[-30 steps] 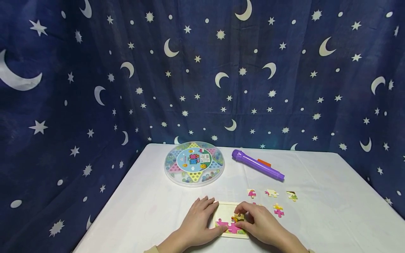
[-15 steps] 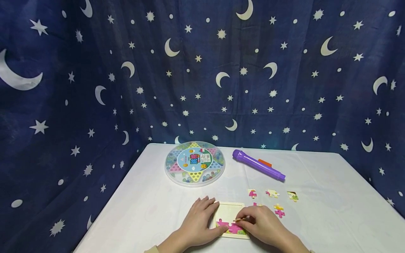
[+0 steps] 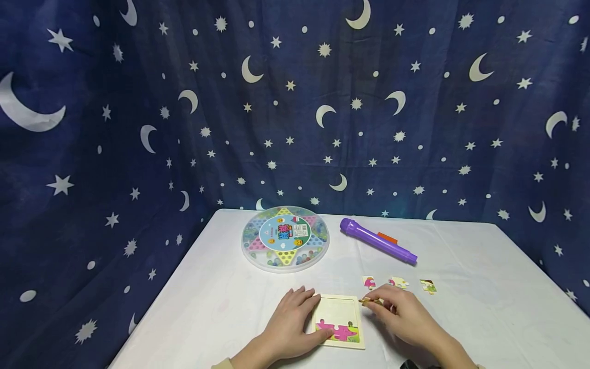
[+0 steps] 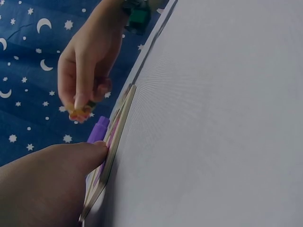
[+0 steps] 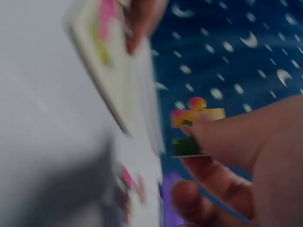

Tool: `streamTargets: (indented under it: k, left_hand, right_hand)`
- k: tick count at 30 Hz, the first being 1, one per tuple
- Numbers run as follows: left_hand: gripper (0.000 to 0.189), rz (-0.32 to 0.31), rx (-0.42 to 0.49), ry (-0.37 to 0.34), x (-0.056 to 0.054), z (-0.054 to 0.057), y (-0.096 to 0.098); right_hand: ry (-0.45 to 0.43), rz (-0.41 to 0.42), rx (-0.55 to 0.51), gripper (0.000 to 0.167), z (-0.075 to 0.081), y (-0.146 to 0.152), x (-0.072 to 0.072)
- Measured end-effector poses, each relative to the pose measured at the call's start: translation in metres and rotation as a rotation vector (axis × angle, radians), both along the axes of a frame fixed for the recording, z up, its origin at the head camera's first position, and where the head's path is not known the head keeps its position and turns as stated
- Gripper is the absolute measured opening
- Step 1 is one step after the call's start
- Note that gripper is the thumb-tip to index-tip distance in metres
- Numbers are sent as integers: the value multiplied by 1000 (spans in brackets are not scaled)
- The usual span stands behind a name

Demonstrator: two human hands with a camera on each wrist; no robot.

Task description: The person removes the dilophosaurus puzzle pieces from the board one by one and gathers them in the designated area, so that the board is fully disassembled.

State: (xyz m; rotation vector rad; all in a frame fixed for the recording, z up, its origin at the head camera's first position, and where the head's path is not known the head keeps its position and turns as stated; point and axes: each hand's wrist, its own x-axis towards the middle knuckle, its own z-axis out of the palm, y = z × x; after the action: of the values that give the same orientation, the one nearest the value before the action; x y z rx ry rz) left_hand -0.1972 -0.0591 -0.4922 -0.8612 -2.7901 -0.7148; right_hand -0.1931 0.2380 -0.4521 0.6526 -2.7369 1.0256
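Observation:
My right hand (image 3: 405, 313) pinches a jigsaw piece (image 5: 185, 116) between thumb and fingers, just right of the wooden puzzle tray (image 3: 338, 307). Yellow, pink and dark green show on this piece in the right wrist view. On the tray's left side rests my left hand (image 3: 291, 324), its fingers extended along the edge and its thumb pressing near the joined pink and green pieces (image 3: 343, 333). These fill the tray's bottom row; bare wood shows above them. Loose pieces lie beyond my right hand: a pink one (image 3: 369, 282), a cream one (image 3: 399, 282) and a green-brown one (image 3: 428, 286).
A round Chinese checkers box (image 3: 285, 239) with marbles stands at the back on the white-covered table (image 3: 221, 287). Right of it lies a purple toy microphone (image 3: 379, 241). A blue curtain (image 3: 295, 128) with moons and stars surrounds the table.
My right hand has lifted the jigsaw piece out of the tray's right side and carried it rightward. It now covers other loose pieces. The left hand stays in place.

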Motion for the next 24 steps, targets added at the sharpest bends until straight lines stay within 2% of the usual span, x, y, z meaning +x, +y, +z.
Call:
streamTargets:
  k: [3, 6, 10, 18, 24]
  left_hand:
    - [81, -2, -1, 0, 0, 0, 0]
    - [81, -7, -2, 4, 0, 0, 0]
    - [80, -12, 3, 1, 0, 0, -1]
    - [80, -23, 16, 4, 1, 3, -2]
    - [92, -57, -3, -48, -1, 5, -8]
  right_hand:
    - [-62, -83, 4, 11, 7, 19, -2]
    - [-178, -161, 16, 20, 12, 36, -3]
    - [-253, -189, 14, 27, 14, 56, -3]
    - [-256, -211, -15, 26, 13, 94, -1]
    - [-312, -275, -12, 34, 8, 118, -4]
